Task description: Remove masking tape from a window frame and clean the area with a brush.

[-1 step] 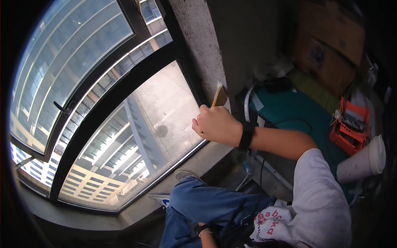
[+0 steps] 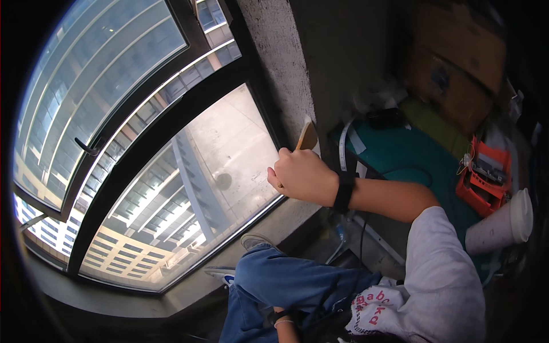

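A large window (image 2: 189,177) in a dark frame fills the left side, its upper sash tilted open. Beside it runs a rough, pale strip of wall (image 2: 280,63). To the right is a green-topped desk (image 2: 400,148), with a cardboard box (image 2: 452,63) beyond it. Below, blue jeans (image 2: 303,277) cover the person's bent legs. At the desk's near right, a pale lidded cup (image 2: 497,223) lies tilted beside an orange holder (image 2: 483,182). The right hand (image 2: 303,178) is closed in a fist near the window's inner corner, fingers curled and gripping a flat wooden tool (image 2: 309,137). The tool's broad tan head stands out past the knuckles toward the wall; its other end peeks out by the thumb. Whether the head touches the wall cannot be told. The left hand (image 2: 278,310) is mostly hidden against the jeans, so its fingers cannot be read.
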A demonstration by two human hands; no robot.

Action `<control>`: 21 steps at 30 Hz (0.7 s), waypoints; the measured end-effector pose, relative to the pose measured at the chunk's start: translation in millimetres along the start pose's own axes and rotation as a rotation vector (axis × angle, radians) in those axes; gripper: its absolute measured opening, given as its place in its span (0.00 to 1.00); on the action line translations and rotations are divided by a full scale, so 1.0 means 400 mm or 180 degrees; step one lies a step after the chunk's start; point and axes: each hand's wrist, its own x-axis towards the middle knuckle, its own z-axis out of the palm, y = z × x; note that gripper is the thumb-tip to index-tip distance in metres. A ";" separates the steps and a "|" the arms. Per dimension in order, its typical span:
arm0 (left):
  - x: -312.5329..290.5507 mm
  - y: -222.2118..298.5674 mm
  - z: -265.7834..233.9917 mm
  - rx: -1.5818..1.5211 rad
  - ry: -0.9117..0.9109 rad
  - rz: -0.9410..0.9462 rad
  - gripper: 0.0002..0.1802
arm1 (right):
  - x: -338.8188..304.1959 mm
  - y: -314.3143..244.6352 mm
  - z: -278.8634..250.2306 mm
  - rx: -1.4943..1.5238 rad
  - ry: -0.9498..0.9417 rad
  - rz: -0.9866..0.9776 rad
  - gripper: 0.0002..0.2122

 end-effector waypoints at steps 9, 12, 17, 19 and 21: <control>-0.020 -0.011 0.014 -0.0070 0.0048 -0.0025 0.22 | 0.043 0.064 0.075 0.0778 -0.0009 -0.0285 0.13; -0.016 -0.012 0.017 -0.0062 0.0044 -0.0035 0.23 | 0.027 0.110 0.156 0.1011 -0.0430 -0.0125 0.12; -0.016 -0.010 0.015 -0.0058 0.0067 -0.0043 0.23 | 0.009 0.149 0.207 0.0828 -0.0550 -0.0303 0.12; -0.016 -0.009 0.013 -0.0062 0.0069 -0.0045 0.23 | 0.002 0.153 0.214 0.0720 -0.0545 -0.0254 0.12; -0.015 -0.007 0.012 -0.0059 0.0066 -0.0033 0.23 | -0.004 0.155 0.214 0.0338 -0.0460 -0.0186 0.12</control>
